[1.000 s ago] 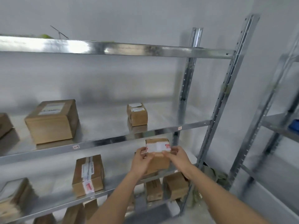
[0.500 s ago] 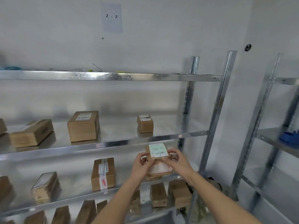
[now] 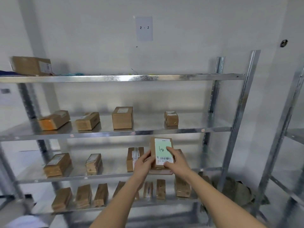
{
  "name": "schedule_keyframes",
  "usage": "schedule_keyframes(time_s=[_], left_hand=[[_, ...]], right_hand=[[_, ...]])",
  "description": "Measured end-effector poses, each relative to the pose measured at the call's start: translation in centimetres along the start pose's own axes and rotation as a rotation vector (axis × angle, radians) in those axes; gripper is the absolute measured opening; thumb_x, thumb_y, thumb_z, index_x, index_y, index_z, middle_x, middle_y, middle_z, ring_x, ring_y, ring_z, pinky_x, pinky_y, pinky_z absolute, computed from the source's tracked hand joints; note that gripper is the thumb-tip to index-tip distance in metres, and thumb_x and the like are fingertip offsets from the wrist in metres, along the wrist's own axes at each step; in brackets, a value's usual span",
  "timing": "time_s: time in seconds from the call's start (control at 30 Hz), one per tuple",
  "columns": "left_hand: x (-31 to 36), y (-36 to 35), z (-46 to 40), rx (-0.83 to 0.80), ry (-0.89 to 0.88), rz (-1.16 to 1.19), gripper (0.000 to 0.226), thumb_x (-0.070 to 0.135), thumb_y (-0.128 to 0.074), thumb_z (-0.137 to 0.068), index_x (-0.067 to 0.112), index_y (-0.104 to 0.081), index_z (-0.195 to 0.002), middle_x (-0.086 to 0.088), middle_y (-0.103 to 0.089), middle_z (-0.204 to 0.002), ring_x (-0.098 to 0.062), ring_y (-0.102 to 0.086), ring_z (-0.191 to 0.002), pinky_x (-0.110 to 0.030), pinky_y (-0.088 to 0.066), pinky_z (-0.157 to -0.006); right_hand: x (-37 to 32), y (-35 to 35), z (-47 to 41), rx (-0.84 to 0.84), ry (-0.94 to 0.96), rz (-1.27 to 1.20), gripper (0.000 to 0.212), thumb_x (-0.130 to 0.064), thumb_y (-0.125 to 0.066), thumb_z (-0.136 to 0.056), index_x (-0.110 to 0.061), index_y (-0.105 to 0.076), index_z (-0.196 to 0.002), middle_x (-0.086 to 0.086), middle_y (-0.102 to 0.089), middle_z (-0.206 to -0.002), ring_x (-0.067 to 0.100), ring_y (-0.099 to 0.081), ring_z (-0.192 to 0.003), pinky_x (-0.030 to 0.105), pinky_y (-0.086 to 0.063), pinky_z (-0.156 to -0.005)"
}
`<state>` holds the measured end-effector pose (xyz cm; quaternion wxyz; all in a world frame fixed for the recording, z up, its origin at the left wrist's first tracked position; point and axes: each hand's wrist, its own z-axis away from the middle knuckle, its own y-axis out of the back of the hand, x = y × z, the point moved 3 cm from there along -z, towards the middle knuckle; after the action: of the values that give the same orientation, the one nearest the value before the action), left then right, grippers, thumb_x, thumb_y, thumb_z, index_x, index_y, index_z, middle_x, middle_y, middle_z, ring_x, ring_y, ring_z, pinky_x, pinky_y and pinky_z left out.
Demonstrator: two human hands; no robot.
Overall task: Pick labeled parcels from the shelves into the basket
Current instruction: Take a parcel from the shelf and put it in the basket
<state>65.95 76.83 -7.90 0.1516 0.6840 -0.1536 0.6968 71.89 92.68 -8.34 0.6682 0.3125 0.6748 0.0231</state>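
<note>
A small parcel (image 3: 162, 153) is held upright between both hands, its green label turned toward the viewer, likely for reading. The left hand (image 3: 142, 163) is curled around its left edge; the right hand (image 3: 176, 159) pinches the right side. Behind, more boxes are lined along the metal shelves (image 3: 115, 133).

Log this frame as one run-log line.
phase: label check | left hand: holds parcel | right hand: on label, finger pointing | parcel: upright before shelf | basket: unseen
</note>
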Motion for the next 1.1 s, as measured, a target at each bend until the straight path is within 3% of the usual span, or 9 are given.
schedule_keyframes(time_s=[0.1, 0.23, 0.43, 0.57, 0.63, 0.73, 0.87, 0.93, 1.1], left_hand=[[1.5, 2.8, 2.5, 0.065, 0.039, 0.078, 0.020, 0.029, -0.054, -0.100, 0.022, -0.070, -0.111, 0.000, -0.073, -0.102, -0.012, -0.067, -0.091, -0.028, -0.052, -0.077], [3.0, 8.1, 5.3, 0.126, 0.021, 0.040, 0.028, 0.036, -0.048, -0.102, 0.020, -0.071, -0.105, 0.000, -0.075, -0.100, -0.008, -0.069, -0.087, -0.030, -0.055, -0.078], [3.5, 19.3, 8.0, 0.223, 0.001, 0.006, 0.033, 0.042, -0.045, -0.101, 0.023, -0.072, -0.103, 0.006, -0.075, -0.100, -0.004, -0.068, -0.093, -0.025, -0.050, -0.074], [3.1, 29.4, 11.2, 0.277, -0.076, -0.059, 0.026, 0.040, -0.050, -0.100, 0.030, -0.064, -0.120, 0.011, -0.068, -0.117, -0.007, -0.061, -0.110, -0.030, -0.045, -0.096], [2.5, 35.5, 13.1, 0.329, -0.106, -0.136, 0.038, 0.036, -0.055, -0.099, 0.026, -0.055, -0.135, 0.008, -0.060, -0.130, -0.013, -0.055, -0.120, -0.029, -0.042, -0.100], [1.3, 45.8, 16.5, 0.454, -0.100, -0.311, 0.050, 0.038, -0.060, -0.096, 0.024, -0.049, -0.143, 0.003, -0.054, -0.140, -0.018, -0.050, -0.129, -0.031, -0.040, -0.106], [-0.8, 60.1, 21.9, 0.582, -0.044, -0.445, 0.055, 0.039, -0.065, -0.092, 0.032, -0.046, -0.144, 0.003, -0.046, -0.149, -0.017, -0.042, -0.137, -0.034, -0.038, -0.112], [-1.4, 65.8, 24.6, 0.603, -0.018, -0.491, 0.061, 0.040, -0.067, -0.091, 0.029, -0.043, -0.146, 0.003, -0.043, -0.151, -0.016, -0.039, -0.139, -0.032, -0.033, -0.113], [-3.4, 78.0, 29.4, 0.667, 0.067, -0.555, 0.065, 0.039, -0.068, -0.091, 0.026, -0.041, -0.148, 0.004, -0.041, -0.152, -0.015, -0.038, -0.138, -0.021, -0.027, -0.104]], right_hand=[[-2.4, -3.4, 0.6, -0.005, 0.037, 0.110, 0.091, -0.038, -0.082, -0.081, -0.038, -0.029, -0.155, 0.000, -0.037, -0.150, 0.018, -0.045, -0.129, 0.044, -0.049, -0.106], [-6.5, -8.7, 1.6, -0.092, 0.104, 0.091, 0.105, -0.041, -0.088, -0.075, -0.034, -0.024, -0.157, 0.001, -0.028, -0.149, 0.014, -0.038, -0.122, 0.028, -0.042, -0.099], [-13.0, -18.2, 2.7, -0.185, 0.172, 0.200, 0.112, -0.054, -0.087, -0.066, -0.045, -0.018, -0.153, 0.001, -0.025, -0.153, 0.023, -0.041, -0.131, 0.041, -0.047, -0.106], [-18.8, -26.6, 4.2, -0.266, 0.240, 0.245, 0.110, -0.056, -0.081, -0.063, -0.046, -0.021, -0.153, 0.000, -0.028, -0.153, 0.023, -0.045, -0.128, 0.042, -0.048, -0.102], [-21.7, -31.6, 5.2, -0.303, 0.257, 0.268, 0.111, -0.056, -0.080, -0.060, -0.046, -0.021, -0.153, 0.000, -0.028, -0.152, 0.022, -0.044, -0.128, 0.043, -0.047, -0.103], [-25.8, -39.7, 6.9, -0.380, 0.299, 0.314, 0.109, -0.057, -0.080, -0.066, -0.045, -0.018, -0.155, 0.000, -0.028, -0.151, 0.023, -0.039, -0.131, 0.044, -0.044, -0.105], [-30.8, -50.8, 9.2, -0.472, 0.339, 0.346, 0.106, -0.058, -0.080, -0.070, -0.045, -0.017, -0.155, 0.001, -0.028, -0.148, 0.023, -0.044, -0.125, 0.037, -0.045, -0.097], [-32.8, -56.2, 10.3, -0.496, 0.351, 0.353, 0.112, -0.065, -0.078, -0.062, -0.047, -0.017, -0.154, 0.001, -0.030, -0.145, 0.023, -0.046, -0.123, 0.041, -0.048, -0.100], [-36.6, -69.3, 12.8, -0.591, 0.341, 0.323, 0.112, -0.063, -0.083, -0.058, -0.047, -0.022, -0.151, 0.003, -0.038, -0.140, 0.017, -0.048, -0.112, 0.033, -0.046, -0.097]])
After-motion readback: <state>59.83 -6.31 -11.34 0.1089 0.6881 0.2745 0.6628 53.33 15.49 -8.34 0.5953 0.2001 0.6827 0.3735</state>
